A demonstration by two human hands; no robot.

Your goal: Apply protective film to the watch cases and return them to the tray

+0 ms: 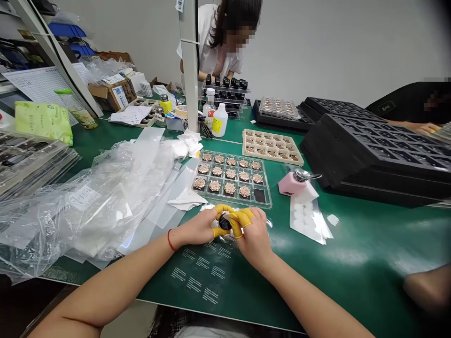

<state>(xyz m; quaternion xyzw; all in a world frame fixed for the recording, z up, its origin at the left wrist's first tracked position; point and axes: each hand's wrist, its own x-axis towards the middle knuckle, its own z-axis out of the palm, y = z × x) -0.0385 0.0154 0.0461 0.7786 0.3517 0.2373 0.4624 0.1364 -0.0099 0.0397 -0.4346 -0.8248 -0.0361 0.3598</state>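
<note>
A round black disc with a pale rim, perhaps a watch part, is tilted up between my hands. My left hand, in yellow finger cots, grips it from the left between thumb and fingers. On the right edge, the closed cot-covered fingertips of my right hand press against the disc; any small piece pinched there is hidden. Just beyond sits a clear tray of round rose-gold pieces, with one dark vacant pocket at its near right corner. Clear film printed with white text blocks lies below my hands.
A pink pump bottle and white sticker sheets lie right. Black foam trays stack beyond, near a beige tray. Plastic bags cover the left. A white bottle stands by a post. Two other people are nearby.
</note>
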